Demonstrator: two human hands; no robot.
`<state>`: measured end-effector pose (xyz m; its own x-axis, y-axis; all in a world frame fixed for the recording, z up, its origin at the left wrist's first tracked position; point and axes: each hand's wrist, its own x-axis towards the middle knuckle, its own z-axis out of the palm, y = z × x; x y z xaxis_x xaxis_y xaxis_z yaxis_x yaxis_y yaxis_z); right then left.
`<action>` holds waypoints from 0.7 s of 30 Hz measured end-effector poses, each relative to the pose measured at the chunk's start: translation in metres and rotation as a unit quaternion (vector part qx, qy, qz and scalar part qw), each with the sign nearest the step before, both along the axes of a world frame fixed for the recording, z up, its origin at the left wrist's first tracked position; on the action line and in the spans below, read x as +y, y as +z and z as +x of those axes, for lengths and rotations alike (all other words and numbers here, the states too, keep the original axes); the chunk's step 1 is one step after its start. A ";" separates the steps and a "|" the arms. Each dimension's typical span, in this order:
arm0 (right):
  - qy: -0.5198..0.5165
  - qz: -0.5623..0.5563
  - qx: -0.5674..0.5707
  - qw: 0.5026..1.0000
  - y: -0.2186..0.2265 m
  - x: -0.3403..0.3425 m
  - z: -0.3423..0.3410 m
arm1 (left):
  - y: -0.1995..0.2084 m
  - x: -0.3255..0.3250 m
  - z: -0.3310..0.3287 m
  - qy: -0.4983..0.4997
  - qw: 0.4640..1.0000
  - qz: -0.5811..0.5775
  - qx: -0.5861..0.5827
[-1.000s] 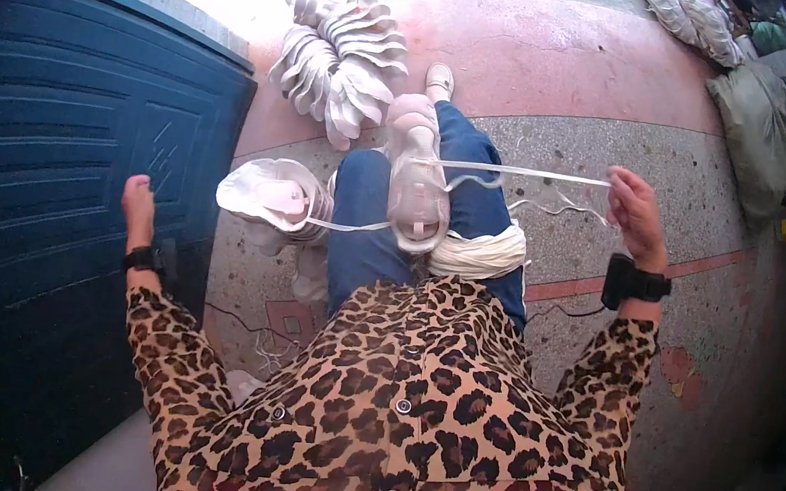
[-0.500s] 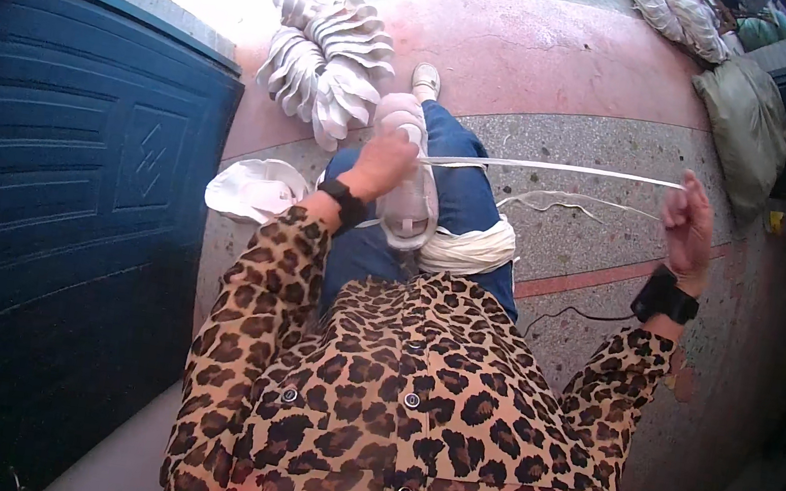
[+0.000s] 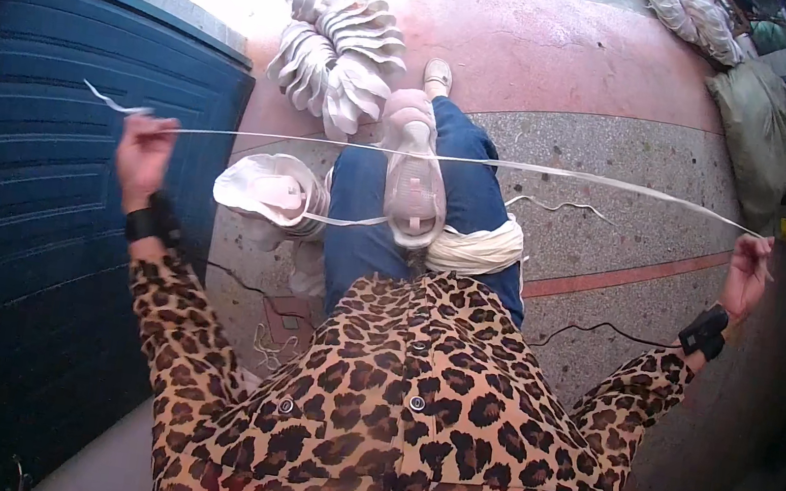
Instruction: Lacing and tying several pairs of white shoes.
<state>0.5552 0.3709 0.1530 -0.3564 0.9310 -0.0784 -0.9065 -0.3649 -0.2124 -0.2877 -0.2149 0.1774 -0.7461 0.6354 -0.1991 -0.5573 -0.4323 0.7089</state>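
Observation:
A long white shoelace is pulled nearly straight across my lap, one end in each hand. My left hand, out by the blue door, pinches it with a loose tip trailing beyond the fingers. Far to the right, my right hand has its fingers closed on the other end. Beneath the lace, a pale pink and white shoe upper lies lengthwise between my thighs. On my right thigh rests a bundle of cream laces. A white strand runs from the upper toward a stack of white uppers beside my left leg.
A large fanned pile of white uppers lies on the floor ahead. The blue panelled door borders my left side. A grey-green sack stands at the far right. A black cable crosses the speckled floor.
My left hand has moved from the shoe upper far out to the left, drawing the lace with it. My right hand has shifted farther right and a little nearer.

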 end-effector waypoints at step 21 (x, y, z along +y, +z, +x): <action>0.260 0.508 -0.615 0.544 -0.136 -0.215 -0.369 | -0.136 0.212 0.276 -0.326 0.852 -0.387 0.136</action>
